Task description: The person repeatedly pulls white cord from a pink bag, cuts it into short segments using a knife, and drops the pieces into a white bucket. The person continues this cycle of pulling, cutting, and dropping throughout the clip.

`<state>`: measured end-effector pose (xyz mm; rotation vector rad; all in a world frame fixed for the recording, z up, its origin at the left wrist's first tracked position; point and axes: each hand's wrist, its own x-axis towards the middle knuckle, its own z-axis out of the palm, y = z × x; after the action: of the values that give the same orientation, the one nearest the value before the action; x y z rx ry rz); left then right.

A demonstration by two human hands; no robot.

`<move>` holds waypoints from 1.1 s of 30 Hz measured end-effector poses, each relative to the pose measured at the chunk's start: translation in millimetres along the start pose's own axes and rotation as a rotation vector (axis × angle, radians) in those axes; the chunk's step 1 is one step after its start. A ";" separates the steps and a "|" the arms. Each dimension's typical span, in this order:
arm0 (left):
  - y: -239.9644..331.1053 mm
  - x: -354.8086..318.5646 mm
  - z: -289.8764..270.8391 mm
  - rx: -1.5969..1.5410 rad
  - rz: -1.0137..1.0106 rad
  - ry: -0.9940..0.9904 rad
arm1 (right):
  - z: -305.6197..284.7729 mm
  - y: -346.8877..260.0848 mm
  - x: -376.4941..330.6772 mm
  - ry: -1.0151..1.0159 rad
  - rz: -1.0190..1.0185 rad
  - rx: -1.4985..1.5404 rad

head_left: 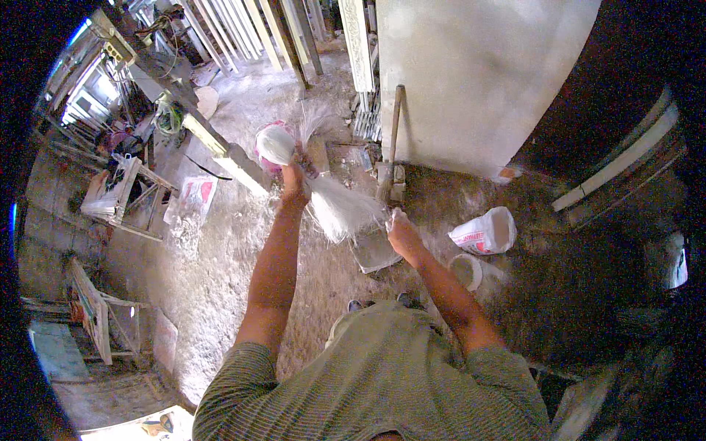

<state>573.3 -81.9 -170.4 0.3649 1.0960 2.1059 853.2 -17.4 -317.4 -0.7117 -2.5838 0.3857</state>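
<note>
A long bundle of white fibre strands [338,209] stretches out in front of me, above the floor. My left hand [293,181] is wrapped round its middle. Beyond that fist, the bundle's rounded white end [276,143] has pink-red wrapping around it, and loose strands fan out beside it. The other end spreads toward my right hand [402,234], whose fingers are closed at the strand tips with a bit of white between them. Both arms reach forward. Below the strands, a flat greyish board or sheet [376,253] lies on the floor.
To the right stand a white sack with red print [485,233] and a pale bucket [465,272]. A long-handled tool [397,121] leans on the pale wall panel [471,81]. Wooden beam [220,151] and frames [129,195] occupy the left; upright white strips [228,29] stand behind.
</note>
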 end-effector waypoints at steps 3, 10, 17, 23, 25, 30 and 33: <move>-10.6 2.5 -3.6 0.033 0.015 0.034 | -2.0 20.6 -8.3 -0.103 0.045 -0.084; 24.1 32.7 -8.6 0.075 0.087 -0.034 | -28.0 91.2 -47.0 -0.039 0.256 -0.250; 38.0 26.4 27.8 0.740 0.150 -0.170 | -148.5 15.0 44.1 0.423 0.102 0.318; 38.7 3.3 65.5 1.034 0.036 -0.434 | -254.2 -63.4 86.6 0.156 -0.049 -0.072; 34.3 2.2 70.9 1.157 0.050 -0.496 | -258.9 -67.0 99.5 0.196 -0.171 -0.144; 11.4 -2.8 80.2 1.264 0.241 -0.733 | -237.6 -51.6 118.9 0.190 -0.201 -0.196; -3.1 -11.7 87.0 1.399 0.292 -0.678 | -213.4 -36.6 130.0 0.048 0.060 -0.189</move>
<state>629.8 -37.4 -120.0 1.7782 1.9258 0.8770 838.0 54.0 -75.6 -0.8544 -2.5806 0.1406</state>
